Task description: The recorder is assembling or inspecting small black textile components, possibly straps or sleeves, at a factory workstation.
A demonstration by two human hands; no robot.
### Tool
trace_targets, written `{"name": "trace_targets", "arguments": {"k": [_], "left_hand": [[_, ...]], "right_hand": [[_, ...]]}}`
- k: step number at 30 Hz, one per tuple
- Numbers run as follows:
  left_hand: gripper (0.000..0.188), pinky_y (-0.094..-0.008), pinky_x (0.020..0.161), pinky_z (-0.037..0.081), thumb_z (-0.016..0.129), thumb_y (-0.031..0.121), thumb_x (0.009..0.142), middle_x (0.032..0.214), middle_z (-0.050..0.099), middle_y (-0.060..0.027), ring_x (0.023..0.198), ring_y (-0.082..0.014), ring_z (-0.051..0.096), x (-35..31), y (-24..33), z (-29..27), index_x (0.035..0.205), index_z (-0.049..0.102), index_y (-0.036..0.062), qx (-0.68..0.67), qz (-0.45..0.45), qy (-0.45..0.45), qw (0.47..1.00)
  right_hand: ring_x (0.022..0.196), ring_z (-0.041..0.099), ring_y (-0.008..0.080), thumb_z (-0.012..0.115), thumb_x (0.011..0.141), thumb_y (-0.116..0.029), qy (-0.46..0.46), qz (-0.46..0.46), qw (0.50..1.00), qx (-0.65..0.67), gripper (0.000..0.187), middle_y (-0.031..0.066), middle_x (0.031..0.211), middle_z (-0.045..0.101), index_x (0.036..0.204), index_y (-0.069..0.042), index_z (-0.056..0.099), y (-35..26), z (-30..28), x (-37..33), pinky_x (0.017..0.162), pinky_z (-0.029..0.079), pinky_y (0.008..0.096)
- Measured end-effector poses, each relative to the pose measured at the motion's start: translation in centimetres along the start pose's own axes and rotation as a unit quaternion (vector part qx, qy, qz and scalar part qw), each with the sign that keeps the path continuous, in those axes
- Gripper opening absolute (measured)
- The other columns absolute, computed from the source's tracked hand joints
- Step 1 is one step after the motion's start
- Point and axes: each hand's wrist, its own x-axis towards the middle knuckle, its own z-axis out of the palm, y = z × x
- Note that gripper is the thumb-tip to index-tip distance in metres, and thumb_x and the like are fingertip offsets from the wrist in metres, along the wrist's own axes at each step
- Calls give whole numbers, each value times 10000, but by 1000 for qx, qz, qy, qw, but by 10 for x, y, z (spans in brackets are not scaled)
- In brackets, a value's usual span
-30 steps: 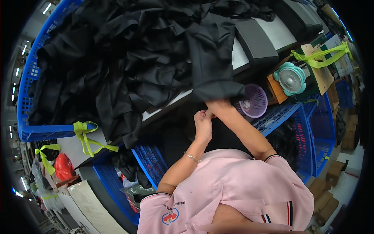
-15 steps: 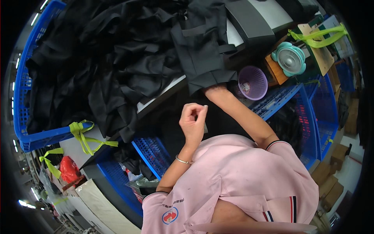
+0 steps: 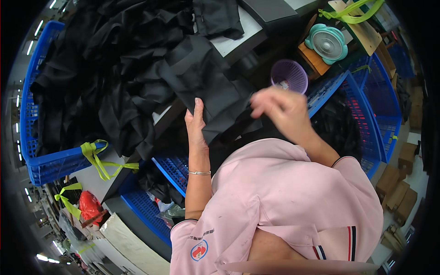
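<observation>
A piece of black fabric (image 3: 208,87) hangs in front of me at the table's edge. My left hand (image 3: 196,123) grips its left edge, thumb on top and the other fingers mostly hidden beneath. My right hand (image 3: 286,112) is at the fabric's right side, fingers bent and smeared by motion, so whether they pinch the cloth is unclear. To the left lies a big heap of crumpled black fabric (image 3: 114,68). Another black piece (image 3: 217,18) lies flat on the pale surface beyond my hands.
A blue crate (image 3: 28,105) with a yellow-green tie (image 3: 94,158) borders the heap. At right stand a purple basket (image 3: 289,75), a teal fan (image 3: 327,43) and blue crates (image 3: 373,114) with dark cloth. Another blue crate (image 3: 137,201) sits low at left, near a red bag (image 3: 90,206).
My right hand has come out from under the black fabric and moved nearer me. My left hand, curled and free before, now grips the fabric's left edge. The fabric has shifted toward me.
</observation>
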Motion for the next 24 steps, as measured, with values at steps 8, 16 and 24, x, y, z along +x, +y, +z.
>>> {"name": "trace_targets", "arguments": {"k": [8, 16, 24], "left_hand": [[483, -305, 908, 531, 623, 385, 1011, 1220, 664, -82, 1062, -158, 649, -22, -16, 14, 1297, 598, -4, -34, -75, -28, 996], [566, -415, 1080, 470, 543, 423, 1032, 1385, 600, -125, 1234, -275, 604, -28, -25, 19, 1419, 511, 11, -171, -175, -105, 964], [405, -328, 943, 546, 624, 254, 1018, 1255, 658, -103, 1101, -189, 657, -2, -31, 9, 1324, 554, -3, -46, -106, -22, 993]], "right_hand": [[942, 666, 171, 799, 870, -344, -107, 272, 928, 232, 408, 109, 1063, 712, 1046, 16, 725, 79, -10, 13, 819, 524, 293], [796, 681, 116, 800, 854, -191, -50, 204, 939, 274, 333, 45, 934, 727, 1063, 50, 707, 83, 7, 30, 741, 549, 250], [1040, 589, 85, 690, 945, -199, -38, 185, 957, 220, 422, 16, 1113, 649, 1330, -51, 603, 112, -12, 10, 919, 467, 241]]}}
